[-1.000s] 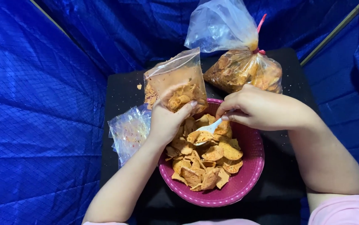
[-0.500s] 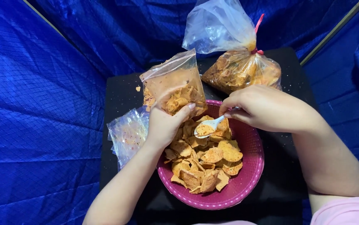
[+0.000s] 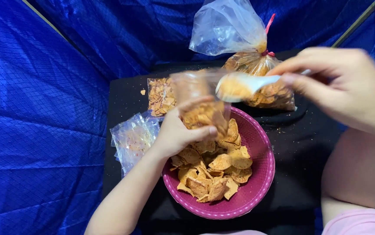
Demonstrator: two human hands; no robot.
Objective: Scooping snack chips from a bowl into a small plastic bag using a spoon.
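My left hand (image 3: pixel 179 132) grips a small clear plastic bag (image 3: pixel 198 98) partly filled with orange chips, held upright over the far rim of a magenta bowl (image 3: pixel 257 191). My right hand (image 3: pixel 339 85) holds a white spoon (image 3: pixel 244 85) loaded with chips, its scoop right at the mouth of the small bag. The bowl is heaped with orange triangular chips (image 3: pixel 213 169).
A large tied clear bag of chips (image 3: pixel 248 52) with a red tie stands behind the bowl. A filled small packet (image 3: pixel 159 93) lies flat at the back left, and a stack of empty clear bags (image 3: pixel 133 139) lies left of the bowl. Everything sits on a black surface (image 3: pixel 302 139) ringed by blue fabric (image 3: pixel 39 122).
My right hand has lifted the spoon out of the bowl with a load of chips up to the bag's mouth. The view has moved closer.
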